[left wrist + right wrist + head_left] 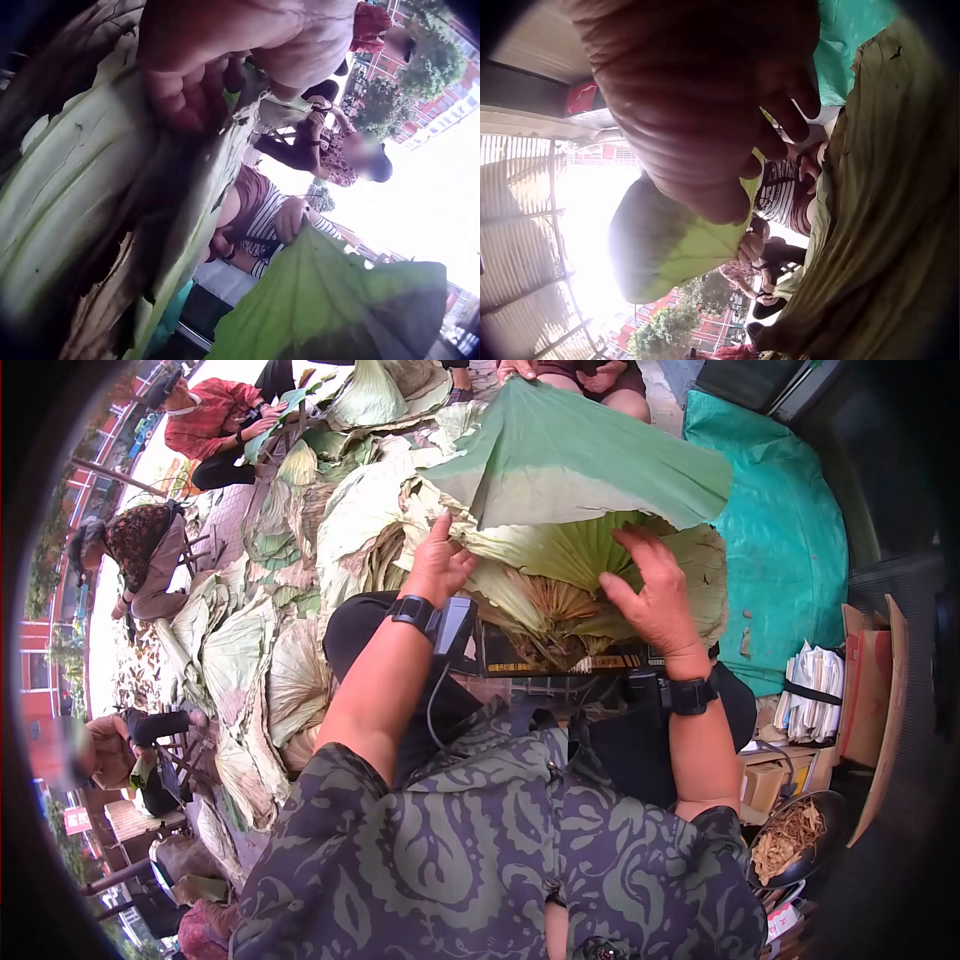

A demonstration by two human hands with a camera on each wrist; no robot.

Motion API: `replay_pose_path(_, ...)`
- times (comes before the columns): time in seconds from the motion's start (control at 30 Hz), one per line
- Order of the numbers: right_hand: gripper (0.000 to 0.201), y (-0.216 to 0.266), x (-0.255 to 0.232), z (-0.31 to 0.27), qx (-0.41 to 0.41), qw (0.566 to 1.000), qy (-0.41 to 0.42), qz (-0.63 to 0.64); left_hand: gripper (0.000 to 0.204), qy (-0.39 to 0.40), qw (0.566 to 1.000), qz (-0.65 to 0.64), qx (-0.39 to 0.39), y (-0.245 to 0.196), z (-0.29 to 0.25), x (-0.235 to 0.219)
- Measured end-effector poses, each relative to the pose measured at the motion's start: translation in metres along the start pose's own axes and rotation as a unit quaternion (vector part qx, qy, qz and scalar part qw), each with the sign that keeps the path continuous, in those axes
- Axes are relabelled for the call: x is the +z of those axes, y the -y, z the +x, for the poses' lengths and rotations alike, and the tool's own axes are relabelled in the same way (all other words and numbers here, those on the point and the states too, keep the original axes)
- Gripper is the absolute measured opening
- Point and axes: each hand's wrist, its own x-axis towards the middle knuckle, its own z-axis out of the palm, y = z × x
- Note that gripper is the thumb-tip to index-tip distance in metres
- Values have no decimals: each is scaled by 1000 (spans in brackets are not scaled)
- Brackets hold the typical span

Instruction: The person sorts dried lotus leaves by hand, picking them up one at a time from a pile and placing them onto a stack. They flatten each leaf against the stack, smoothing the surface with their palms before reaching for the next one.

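A stack of large pale lotus leaves [545, 600], some dried and brown, lies in front of my lap over a dark box. At the stack's left edge my left hand [440, 565] has its fingers bent at the leaf rim; in the left wrist view the rim [217, 169] runs between thumb and fingers. My right hand [655, 585] hovers over the stack's right part with fingers spread and loosely bent, holding nothing. Above the stack, a green lotus leaf [600, 460] spreads out, its far end gripped by another person's hand [517, 368]. That leaf [690, 247] also shows in the right wrist view.
Piles of dried leaves [240, 650] cover the ground at left, with several seated people beyond. A teal tarp [785, 550] stands at right. Below it are bundled papers [808, 695], cardboard [880, 710] and a dark pan [800, 865] holding brown scraps.
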Motion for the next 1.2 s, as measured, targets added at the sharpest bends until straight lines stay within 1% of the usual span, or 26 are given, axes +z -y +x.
replay_pose_path(0.03, 45, 12, 9, 2, -7, 999, 35, -12, 39, 2, 1000, -4, -1, 3, 8, -5)
replay_pose_path(0.1, 47, 18, 34, -4, -43, 994, 96, -29, 44, -21, 979, 182, 87, 2, 13, -10)
replay_pose_path(0.13, 46, 19, 43, -9, -44, 990, 120, -51, 44, -41, 982, 139, 124, 2, 14, -12)
replay_pose_path(0.23, 43, 19, 49, -12, -33, 988, 137, -56, 47, -66, 987, 71, 125, -4, 9, -23)
replay_pose_path(0.27, 41, 19, 48, -13, -17, 991, 127, -36, 49, -121, 978, 114, 128, -7, 5, -29)
replay_pose_path(0.3, 41, 19, 49, -14, -17, 991, 128, -41, 49, -143, 975, 95, 142, -6, 15, -38)
replay_pose_path(0.37, 39, 16, 48, -12, -12, 990, 135, -38, 49, -275, 875, 294, 267, -5, 18, -37)
replay_pose_path(0.4, 38, 17, 49, -12, -11, 989, 138, -44, 51, -256, 833, 360, 333, -7, 19, -33)
replay_pose_path(0.43, 38, 19, 50, -13, -14, 989, 138, -49, 53, -215, 763, 429, 433, -7, 20, -27)
replay_pose_path(0.5, 38, 21, 53, -14, -3, 988, 140, -70, 59, -147, 668, 498, 533, -14, 10, 6)
replay_pose_path(0.57, 38, 25, 52, -14, -5, 987, 141, -81, 67, -66, 683, 524, 504, -19, 14, 39)
replay_pose_path(0.6, 38, 26, 52, -15, -4, 987, 139, -79, 62, -76, 691, 543, 472, -19, 18, 56)
replay_pose_path(0.63, 38, 26, 54, -15, -3, 988, 135, -77, 62, -74, 691, 536, 480, -22, 22, 68)
replay_pose_path(0.67, 38, 26, 54, -15, -3, 989, 129, -73, 61, -40, 692, 591, 413, -24, 26, 79)
replay_pose_path(0.7, 38, 26, 55, -16, 4, 988, 137, -71, 60, -5, 685, 643, 343, -25, 32, 89)
replay_pose_path(0.77, 37, 26, 55, -17, 10, 989, 134, -67, 60, 0, 661, 671, 336, -23, 43, 99)
replay_pose_path(0.83, 37, 26, 55, -17, 16, 989, 128, -69, 58, -40, 627, 731, 267, -17, 45, 105)
replay_pose_path(0.87, 37, 26, 55, -18, 13, 990, 122, -68, 56, -122, 569, 748, 319, -10, 42, 109)
replay_pose_path(0.9, 38, 26, 56, -19, 9, 991, 116, -66, 56, -118, 565, 751, 321, -8, 43, 113)
replay_pose_path(0.97, 38, 27, 57, -19, 21, 991, 118, -62, 56, -119, 548, 790, 249, -12, 45, 114)
replay_pose_path(1.0, 37, 27, 58, -20, 25, 991, 116, -59, 54, -79, 580, 789, 187, -19, 47, 115)
replay_pose_path(1.03, 37, 27, 58, -20, 29, 991, 114, -56, 54, -76, 575, 792, 188, -21, 49, 115)
replay_pose_path(1.1, 37, 27, 58, -21, 35, 992, 110, -54, 50, -127, 584, 772, 215, -22, 52, 115)
replay_pose_path(1.13, 37, 27, 59, -22, 38, 992, 109, -53, 42, -148, 587, 754, 254, -21, 54, 113)
replay_pose_path(1.17, 37, 27, 59, -24, 49, 992, 103, -52, 42, -141, 580, 761, 255, -24, 62, 110)
replay_pose_path(1.2, 37, 27, 59, -24, 40, 993, 97, -54, 39, -106, 621, 744, 221, -30, 77, 106)
